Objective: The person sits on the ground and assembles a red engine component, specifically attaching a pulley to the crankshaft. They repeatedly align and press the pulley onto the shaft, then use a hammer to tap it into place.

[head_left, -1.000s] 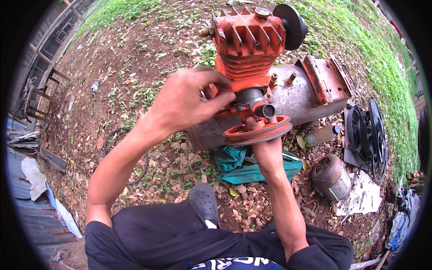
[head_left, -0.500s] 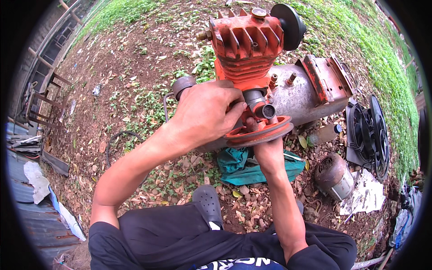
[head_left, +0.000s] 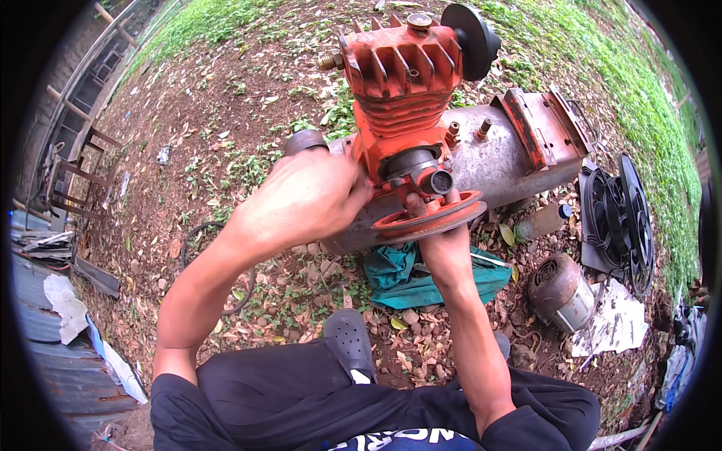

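A red finned compressor pump [head_left: 406, 64] stands over a grey metal tank [head_left: 500, 154], with a black round air filter [head_left: 474, 41] on its upper right. On its near side is a red pulley [head_left: 462, 213]. My right hand [head_left: 445, 255] grips this pulley from below, with fingertips showing up between its spokes. My left hand [head_left: 304, 195] is at the pump's lower left side, its fingers curled and slightly blurred; their tips are hidden against the red housing, so what they hold cannot be made out.
Beneath the pulley lies a green cloth bag [head_left: 406, 282]. To the right are a rusty electric motor [head_left: 560, 293], a plastic bottle [head_left: 541, 223] and black fans [head_left: 628, 225]. Corrugated metal sheets [head_left: 68, 361] lie at the left. Leaves and stones cover the ground.
My left hand has moved left and down from the pump's middle to its lower left side. The pump and pulley have shifted slightly left, with my right hand still on the pulley.
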The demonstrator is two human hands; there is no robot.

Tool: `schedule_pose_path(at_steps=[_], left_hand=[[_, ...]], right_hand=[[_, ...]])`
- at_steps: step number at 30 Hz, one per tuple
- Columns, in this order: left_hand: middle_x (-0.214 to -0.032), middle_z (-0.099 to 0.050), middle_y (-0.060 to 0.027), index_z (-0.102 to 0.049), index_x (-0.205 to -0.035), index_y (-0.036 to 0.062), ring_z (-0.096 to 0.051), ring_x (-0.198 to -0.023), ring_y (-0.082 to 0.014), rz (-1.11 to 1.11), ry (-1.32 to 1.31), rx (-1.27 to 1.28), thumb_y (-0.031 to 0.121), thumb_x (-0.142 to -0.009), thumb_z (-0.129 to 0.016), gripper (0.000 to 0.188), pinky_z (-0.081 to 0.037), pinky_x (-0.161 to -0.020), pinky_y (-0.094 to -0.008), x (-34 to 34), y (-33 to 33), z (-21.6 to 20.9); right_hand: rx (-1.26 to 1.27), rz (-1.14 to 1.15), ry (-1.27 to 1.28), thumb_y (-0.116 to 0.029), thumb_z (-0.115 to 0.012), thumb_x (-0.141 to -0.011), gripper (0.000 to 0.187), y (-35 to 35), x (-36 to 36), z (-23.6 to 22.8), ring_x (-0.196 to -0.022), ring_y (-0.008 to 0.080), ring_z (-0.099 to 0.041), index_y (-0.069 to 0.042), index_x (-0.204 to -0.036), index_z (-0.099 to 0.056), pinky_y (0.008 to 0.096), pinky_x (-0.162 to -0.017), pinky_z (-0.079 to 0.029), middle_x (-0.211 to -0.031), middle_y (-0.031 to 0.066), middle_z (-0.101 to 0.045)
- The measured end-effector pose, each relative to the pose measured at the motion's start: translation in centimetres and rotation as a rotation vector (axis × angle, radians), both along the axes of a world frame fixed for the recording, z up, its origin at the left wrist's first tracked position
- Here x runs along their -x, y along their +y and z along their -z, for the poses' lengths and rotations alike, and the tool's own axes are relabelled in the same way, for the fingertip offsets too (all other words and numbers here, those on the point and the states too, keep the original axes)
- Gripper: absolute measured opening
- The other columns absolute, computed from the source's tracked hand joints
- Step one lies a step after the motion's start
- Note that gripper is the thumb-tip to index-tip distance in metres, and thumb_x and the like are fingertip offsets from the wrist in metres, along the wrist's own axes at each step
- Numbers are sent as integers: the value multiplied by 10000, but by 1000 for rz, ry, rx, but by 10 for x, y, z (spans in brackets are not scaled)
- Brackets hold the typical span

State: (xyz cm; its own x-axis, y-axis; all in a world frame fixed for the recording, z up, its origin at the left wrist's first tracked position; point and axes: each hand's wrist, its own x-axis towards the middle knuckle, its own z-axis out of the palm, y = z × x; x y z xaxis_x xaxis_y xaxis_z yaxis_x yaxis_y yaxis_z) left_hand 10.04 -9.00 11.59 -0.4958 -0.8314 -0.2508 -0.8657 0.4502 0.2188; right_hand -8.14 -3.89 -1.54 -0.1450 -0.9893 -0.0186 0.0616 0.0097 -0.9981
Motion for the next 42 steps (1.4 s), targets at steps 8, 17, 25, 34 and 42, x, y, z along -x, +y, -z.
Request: schedule_pose_path(at_steps=[8, 17, 25, 34, 42], left_hand=[[-725, -680, -139, -732, -997, 36, -644, -671, -296, -151, 266, 114, 402, -807, -744, 413, -504, -654, -432, -4, -6, 0], [-1241, -580, -267, -351, -1416, -75, -577, -1169, -374, -36, 110, 698, 592, -564, -852, 1193, -429, -1031, -444, -10, -23, 30], [-1216, -588, -268, -394, -1375, -68, -641, -1058, -369, -58, 184, 289, 571, -523, -852, 1159, -496, -943, -467, -3, -39, 28], [-1440, -475, -154, -409, -1480, 280, -594, -1198, -231, 29, 132, 550, 619, -669, -711, 929, -528, -835, -458, 12, -29, 34], [-1516, -394, -121, -363, -1510, 285, -546, -1266, -202, -38, 33, 391, 540, -713, -696, 901, -536, -837, -477, 14, -29, 31]], right_hand=[[-5, -12, -15, -273, -717, -921, 539, 0, -1, -2, -977, 161, -603, 33, -1276, -451, 319, -850, -501, -1102, 126, -619], [-63, -2, 71, -215, -650, -971, 343, -8, -5, -15, -845, 91, -610, -4, -1229, -573, 270, -716, -508, -958, 40, -666], [-89, 99, 35, -344, -700, -913, 421, -9, -14, -13, -858, 257, -731, 9, -1129, -624, 367, -752, -544, -891, 170, -732], [-88, 92, 160, -320, -685, -937, 371, -8, -16, -32, -755, 194, -717, 24, -1070, -644, 337, -678, -538, -790, 116, -717], [-28, 21, -119, -299, -635, -980, 337, -8, -22, -33, -684, 128, -673, -50, -1206, -619, 233, -476, -465, -883, 34, -696]])
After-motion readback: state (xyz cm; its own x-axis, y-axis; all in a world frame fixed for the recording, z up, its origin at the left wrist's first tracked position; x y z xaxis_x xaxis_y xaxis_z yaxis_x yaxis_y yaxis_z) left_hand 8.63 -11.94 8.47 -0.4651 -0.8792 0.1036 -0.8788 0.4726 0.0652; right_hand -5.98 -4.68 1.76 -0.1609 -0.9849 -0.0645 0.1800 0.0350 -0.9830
